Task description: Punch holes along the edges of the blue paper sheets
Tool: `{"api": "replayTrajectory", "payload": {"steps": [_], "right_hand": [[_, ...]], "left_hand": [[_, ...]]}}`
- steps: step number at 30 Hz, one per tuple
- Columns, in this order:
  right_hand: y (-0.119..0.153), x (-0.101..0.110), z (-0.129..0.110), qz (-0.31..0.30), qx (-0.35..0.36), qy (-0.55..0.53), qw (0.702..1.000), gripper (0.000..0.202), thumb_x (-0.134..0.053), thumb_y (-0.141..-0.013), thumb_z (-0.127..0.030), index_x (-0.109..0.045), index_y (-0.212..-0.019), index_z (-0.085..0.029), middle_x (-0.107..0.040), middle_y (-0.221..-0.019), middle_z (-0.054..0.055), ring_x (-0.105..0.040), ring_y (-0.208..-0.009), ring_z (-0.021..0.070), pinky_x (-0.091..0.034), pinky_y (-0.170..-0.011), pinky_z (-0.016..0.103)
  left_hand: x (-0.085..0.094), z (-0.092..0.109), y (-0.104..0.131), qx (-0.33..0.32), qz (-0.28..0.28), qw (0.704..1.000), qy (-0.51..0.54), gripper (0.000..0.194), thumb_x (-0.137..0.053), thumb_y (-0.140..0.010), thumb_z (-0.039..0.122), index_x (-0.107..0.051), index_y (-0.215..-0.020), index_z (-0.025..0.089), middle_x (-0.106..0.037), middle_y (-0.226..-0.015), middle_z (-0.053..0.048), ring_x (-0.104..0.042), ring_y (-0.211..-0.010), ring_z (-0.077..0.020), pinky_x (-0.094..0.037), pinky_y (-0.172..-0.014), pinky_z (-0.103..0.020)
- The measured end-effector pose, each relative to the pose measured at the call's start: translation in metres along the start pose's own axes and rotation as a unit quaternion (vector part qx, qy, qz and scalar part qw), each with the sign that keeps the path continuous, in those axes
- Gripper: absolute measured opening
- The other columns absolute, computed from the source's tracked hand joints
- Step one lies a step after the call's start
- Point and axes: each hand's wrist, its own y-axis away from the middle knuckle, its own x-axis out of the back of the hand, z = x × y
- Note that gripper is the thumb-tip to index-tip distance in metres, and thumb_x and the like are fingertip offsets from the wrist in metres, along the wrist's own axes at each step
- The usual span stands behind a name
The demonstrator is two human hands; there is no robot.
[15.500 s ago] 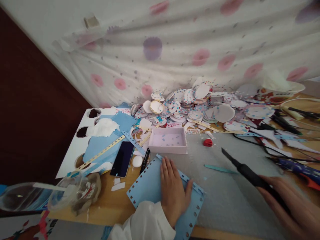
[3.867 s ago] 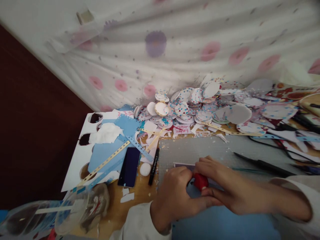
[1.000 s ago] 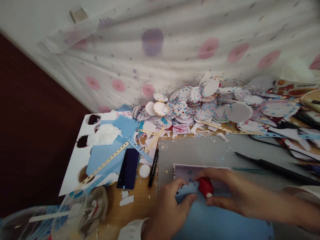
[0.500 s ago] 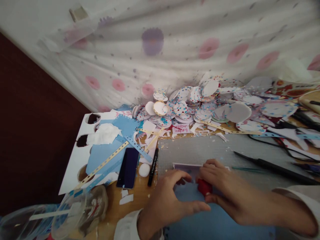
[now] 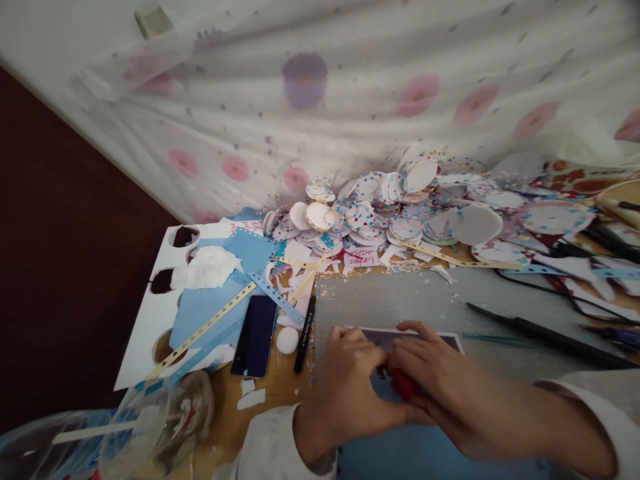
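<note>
So my right hand [image 5: 447, 383] is pinching this small, rounded, red plastic-looking gadget [image 5: 404, 385] near the far edge of my light-blue paper sheet [image 5: 425, 453], just right of my curled left hand [image 5: 355, 387], whose grip I can't tell tbh.

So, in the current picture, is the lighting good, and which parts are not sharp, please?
Head view: dim, soft light, without strong glare on the dark phone screen; head view: left hand and right hand look slightly blurred; head view: the red object is partly covered by the hands, its edges unclear; head view: the black marker looks crisper.
</note>
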Motion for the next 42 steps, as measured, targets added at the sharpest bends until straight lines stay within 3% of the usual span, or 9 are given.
{"api": "replayTrajectory", "payload": {"steps": [6,13,16,20,22,24,30,35,42], "right_hand": [[0.004,-0.004,0.007,-0.006,0.007,0.002,1.0,0.028,-0.051,-0.079,-0.006,-0.057,-0.104,-0.017,-0.067,-0.099,0.012,-0.065,-0.099,0.0281,-0.03,-0.114,0.063],[0.004,-0.008,0.012,-0.013,0.021,0.008,1.0,0.023,-0.056,-0.078,-0.008,-0.059,-0.098,-0.016,-0.068,-0.097,0.012,-0.065,-0.099,0.0276,-0.039,-0.109,0.054],[0.001,-0.002,0.011,-0.01,0.014,0.028,0.999,0.019,-0.054,-0.084,-0.011,-0.06,-0.102,-0.015,-0.068,-0.099,0.012,-0.064,-0.099,0.0277,-0.041,-0.105,0.053],[0.0,0.011,0.007,-0.024,0.002,0.044,0.999,0.014,-0.053,-0.093,-0.018,-0.059,-0.106,-0.016,-0.068,-0.101,0.011,-0.063,-0.097,0.028,-0.04,-0.101,0.057],[0.001,0.015,0.006,-0.028,-0.013,0.036,0.999,0.012,-0.055,-0.095,-0.023,-0.06,-0.104,-0.017,-0.067,-0.101,0.01,-0.062,-0.097,0.0282,-0.041,-0.097,0.056],[0.004,0.015,0.007,-0.026,-0.032,0.019,0.999,0.013,-0.055,-0.097,-0.03,-0.06,-0.103,-0.019,-0.067,-0.102,0.01,-0.06,-0.098,0.0285,-0.044,-0.092,0.054],[0.019,0.006,0.019,0.014,-0.096,-0.091,0.991,0.022,-0.054,-0.097,-0.043,-0.063,-0.102,-0.023,-0.07,-0.106,0.01,-0.065,-0.098,0.0254,-0.051,-0.087,0.041],[0.02,-0.003,0.019,0.071,-0.19,-0.195,0.96,0.03,-0.048,-0.098,-0.051,-0.064,-0.101,-0.025,-0.073,-0.095,0.004,-0.068,-0.086,0.0214,-0.053,-0.077,0.033],[0.016,-0.004,0.019,0.059,-0.233,-0.26,0.935,0.042,-0.044,-0.097,-0.062,-0.064,-0.101,-0.026,-0.071,-0.097,0.003,-0.066,-0.093,0.0225,-0.053,-0.081,0.034]], "left_hand": [[-0.006,-0.002,-0.002,0.022,-0.019,0.999,0.014,0.042,-0.083,-0.067,0.058,-0.067,-0.07,0.019,-0.066,-0.071,-0.001,-0.061,-0.079,-0.0207,-0.04,-0.083,-0.038],[-0.009,-0.004,-0.004,0.024,-0.068,0.997,-0.01,0.047,-0.085,-0.063,0.062,-0.07,-0.068,0.018,-0.067,-0.071,-0.005,-0.061,-0.079,-0.0238,-0.041,-0.083,-0.04],[0.005,-0.002,-0.004,0.065,-0.057,0.996,-0.021,0.044,-0.085,-0.065,0.062,-0.077,-0.075,0.021,-0.07,-0.077,-0.006,-0.061,-0.085,-0.0265,-0.041,-0.083,-0.041],[0.03,0.004,-0.007,0.12,-0.048,0.991,0.028,0.013,-0.084,-0.079,0.036,-0.081,-0.086,0.025,-0.074,-0.083,-0.002,-0.063,-0.091,-0.0237,-0.041,-0.086,-0.037],[0.035,0.003,-0.008,0.135,-0.047,0.988,0.056,0.003,-0.081,-0.082,0.022,-0.081,-0.084,0.024,-0.075,-0.082,-0.001,-0.064,-0.088,-0.0212,-0.04,-0.088,-0.035],[0.032,0.001,-0.008,0.142,-0.041,0.986,0.079,0.006,-0.081,-0.081,0.016,-0.081,-0.081,0.022,-0.076,-0.08,-0.001,-0.064,-0.085,-0.02,-0.041,-0.086,-0.033],[0.02,-0.006,-0.005,0.122,-0.024,0.985,0.117,0.005,-0.081,-0.082,0.017,-0.08,-0.079,0.021,-0.078,-0.083,-0.001,-0.066,-0.088,-0.0202,-0.041,-0.085,-0.031],[0.017,-0.008,-0.007,0.137,-0.011,0.976,0.17,0.006,-0.076,-0.086,0.017,-0.079,-0.083,0.02,-0.078,-0.086,-0.001,-0.068,-0.087,-0.0192,-0.045,-0.084,-0.029],[0.013,-0.013,-0.007,0.139,-0.02,0.976,0.166,0.01,-0.069,-0.09,0.021,-0.077,-0.085,0.021,-0.077,-0.088,-0.002,-0.068,-0.088,-0.0195,-0.046,-0.085,-0.03]]}}
